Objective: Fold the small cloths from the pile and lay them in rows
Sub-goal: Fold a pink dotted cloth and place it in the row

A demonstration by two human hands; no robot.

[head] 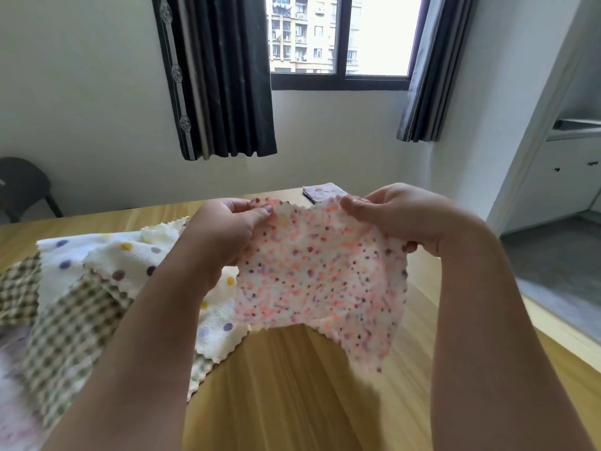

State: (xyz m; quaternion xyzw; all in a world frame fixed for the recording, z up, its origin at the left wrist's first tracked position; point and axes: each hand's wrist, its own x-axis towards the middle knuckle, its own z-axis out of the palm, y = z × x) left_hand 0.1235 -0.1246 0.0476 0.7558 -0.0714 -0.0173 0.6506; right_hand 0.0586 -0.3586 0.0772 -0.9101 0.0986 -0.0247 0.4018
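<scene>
Pinching speckled cloth (320, 281) by its top corners, left hand (224, 236), right hand (403, 219), above table (292, 385), pile (97, 281) at left

fleecy matt cloth (320, 281), smooth wooden table (292, 385)

No legible text, label, brand, number or sign found on the speckled cloth (320, 281), the pile of cloths (97, 271), the table (292, 402), the curtains (224, 76) or the building (299, 30) outside.
</scene>
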